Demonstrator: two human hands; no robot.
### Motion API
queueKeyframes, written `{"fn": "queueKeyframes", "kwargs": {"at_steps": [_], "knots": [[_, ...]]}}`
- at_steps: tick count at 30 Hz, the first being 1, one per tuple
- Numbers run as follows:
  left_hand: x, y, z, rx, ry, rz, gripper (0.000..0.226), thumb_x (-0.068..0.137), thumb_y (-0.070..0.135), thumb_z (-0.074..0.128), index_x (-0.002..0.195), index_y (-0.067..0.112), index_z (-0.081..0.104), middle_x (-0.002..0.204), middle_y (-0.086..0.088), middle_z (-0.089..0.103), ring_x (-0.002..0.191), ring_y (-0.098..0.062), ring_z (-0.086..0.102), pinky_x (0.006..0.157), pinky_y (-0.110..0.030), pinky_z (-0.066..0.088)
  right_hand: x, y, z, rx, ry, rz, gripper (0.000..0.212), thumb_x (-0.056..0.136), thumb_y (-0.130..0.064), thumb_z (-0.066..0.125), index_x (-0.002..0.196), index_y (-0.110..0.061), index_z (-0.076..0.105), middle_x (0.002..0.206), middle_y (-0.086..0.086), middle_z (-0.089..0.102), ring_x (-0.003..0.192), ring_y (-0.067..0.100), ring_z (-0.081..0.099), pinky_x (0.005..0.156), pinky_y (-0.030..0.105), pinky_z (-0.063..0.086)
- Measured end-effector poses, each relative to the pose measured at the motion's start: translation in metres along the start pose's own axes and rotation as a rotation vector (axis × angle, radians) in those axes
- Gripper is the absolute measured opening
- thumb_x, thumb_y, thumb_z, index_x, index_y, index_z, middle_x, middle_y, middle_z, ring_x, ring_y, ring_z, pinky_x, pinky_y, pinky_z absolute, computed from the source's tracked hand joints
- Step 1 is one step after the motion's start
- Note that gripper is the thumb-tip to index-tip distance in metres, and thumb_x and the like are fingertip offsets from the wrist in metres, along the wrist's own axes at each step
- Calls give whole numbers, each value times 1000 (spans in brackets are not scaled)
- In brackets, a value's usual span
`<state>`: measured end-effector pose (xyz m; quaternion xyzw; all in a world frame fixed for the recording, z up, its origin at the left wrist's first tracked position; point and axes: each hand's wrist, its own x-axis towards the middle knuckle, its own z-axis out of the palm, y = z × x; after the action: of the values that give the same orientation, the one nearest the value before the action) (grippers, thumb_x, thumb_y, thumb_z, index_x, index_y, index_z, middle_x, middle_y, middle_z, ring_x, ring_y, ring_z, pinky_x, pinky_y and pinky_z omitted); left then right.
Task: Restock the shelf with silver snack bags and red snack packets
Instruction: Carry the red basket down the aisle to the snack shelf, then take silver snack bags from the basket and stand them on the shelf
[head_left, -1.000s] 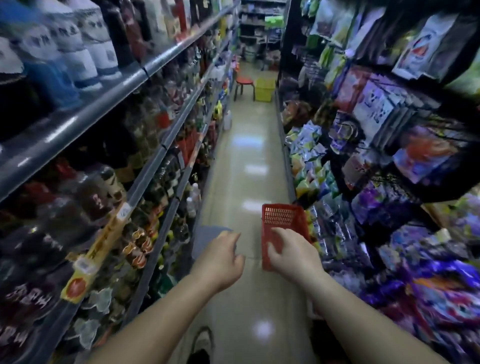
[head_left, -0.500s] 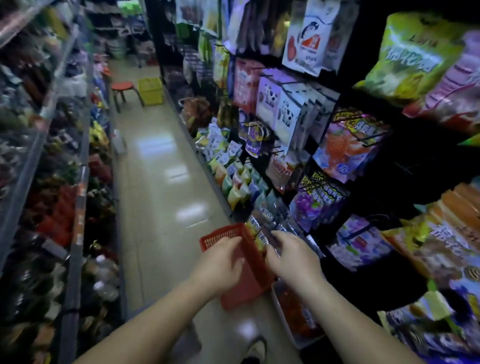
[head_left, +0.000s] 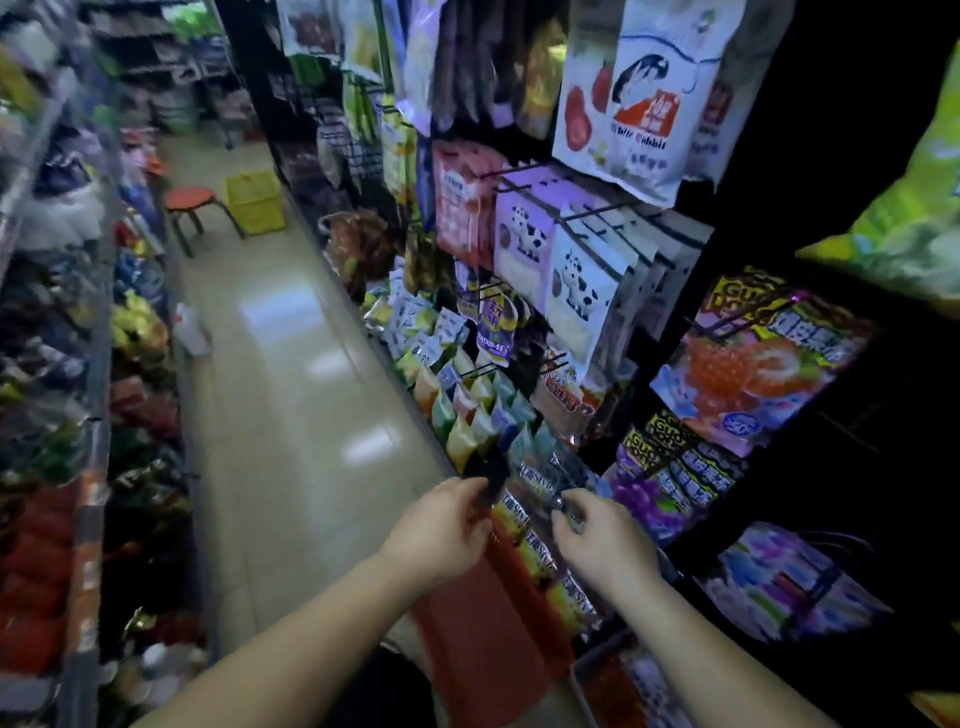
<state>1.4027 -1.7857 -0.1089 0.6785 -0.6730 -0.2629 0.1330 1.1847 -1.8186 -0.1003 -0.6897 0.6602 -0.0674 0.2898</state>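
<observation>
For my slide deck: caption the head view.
Left hand by a red basket; right hand pinches a silver snack bag.

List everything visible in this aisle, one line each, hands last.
silver snack bags: several, silver with blue print, low shelf row just ahead of the hands
red basket: one, red, under the hands beside that row
small pouches: many, yellow, green, orange and blue, low shelf further along
cow-print bags: several, white and lilac, hung on pegs above
strawberry bag: one showing, pink, peg at right
grape bags: several, purple, below the strawberry bag
stool: one, red seat, far floor
yellow basket: one, yellow, beside the stool
left hand: one, at the red basket's top edge, grip unclear
right hand: one, fingers pinching a silver bag
</observation>
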Motion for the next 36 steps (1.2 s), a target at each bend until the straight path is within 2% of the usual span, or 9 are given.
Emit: {"fn": "queueKeyframes", "kwargs": {"at_steps": [6, 11, 17, 20, 23, 26, 28, 32, 36], "knots": [[107, -48, -16, 73, -161, 117, 58, 96, 36, 54, 151, 24, 44, 138, 3, 57, 119, -16, 61, 98, -30, 51, 77, -23, 27, 123, 45, 148, 37, 99, -47, 55, 128, -25, 63, 116, -6, 70, 95, 18, 68, 82, 38, 58], [208, -116, 12, 141, -279, 286, 46, 97, 29, 51, 141, 19, 50, 129, -3, 56, 115, -23, 59, 94, -37, 52, 159, -32, 89, 228, 188, 323, 33, 96, -42, 63, 122, -24, 70, 106, -5, 74, 97, 19, 70, 84, 38, 57], [282, -196, 103, 104, -344, 386, 56, 94, 34, 51, 149, 39, 38, 131, 11, 51, 114, -14, 60, 91, -33, 53, 230, 0, 177, 260, 167, 398, 45, 100, -48, 56, 142, -35, 55, 119, -15, 68, 108, 7, 65, 91, 31, 55], [312, -214, 168, 83, -335, 462, 43, 96, 36, 51, 138, 42, 46, 123, 15, 51, 113, -11, 59, 83, -25, 49, 259, 44, 227, 230, 197, 405, 45, 99, -53, 53, 143, -40, 53, 115, -17, 68, 102, 4, 66, 86, 32, 58], [337, -233, 240, 17, -325, 543, 31, 96, 33, 55, 126, 41, 53, 105, 19, 44, 111, -12, 57, 86, -21, 47, 278, 89, 277, 155, 242, 394, 43, 100, -53, 51, 141, -38, 55, 123, -19, 67, 109, 3, 64, 91, 26, 55], [352, -253, 303, -19, -309, 583, 38, 92, 36, 56, 130, 41, 55, 115, 23, 50, 112, 1, 56, 91, -20, 49, 285, 122, 321, 130, 261, 370, 40, 102, -50, 51, 140, -38, 56, 130, -18, 63, 115, 5, 61, 79, 15, 45], [355, -264, 333, -49, -295, 630, 40, 87, 37, 53, 125, 45, 57, 117, 26, 53, 108, 7, 56, 93, -25, 52, 285, 138, 346, 132, 267, 378, 39, 99, -51, 53, 136, -39, 58, 121, -16, 66, 108, 8, 63, 71, 18, 43], [343, -276, 358, -67, -236, 697, 38, 87, 44, 52, 124, 41, 60, 112, 23, 58, 105, 3, 59, 91, -29, 53, 272, 148, 377, 229, 345, 369, 26, 96, -44, 54, 113, -32, 69, 95, -9, 70, 89, 16, 67, 76, 35, 54], [314, -280, 352, -63, -221, 718, 41, 89, 46, 54, 128, 34, 60, 111, 16, 63, 103, -3, 59, 87, -24, 51, 242, 143, 387, 234, 396, 359, 23, 95, -45, 56, 107, -28, 67, 79, -10, 60, 78, 18, 62, 70, 35, 51]]}}
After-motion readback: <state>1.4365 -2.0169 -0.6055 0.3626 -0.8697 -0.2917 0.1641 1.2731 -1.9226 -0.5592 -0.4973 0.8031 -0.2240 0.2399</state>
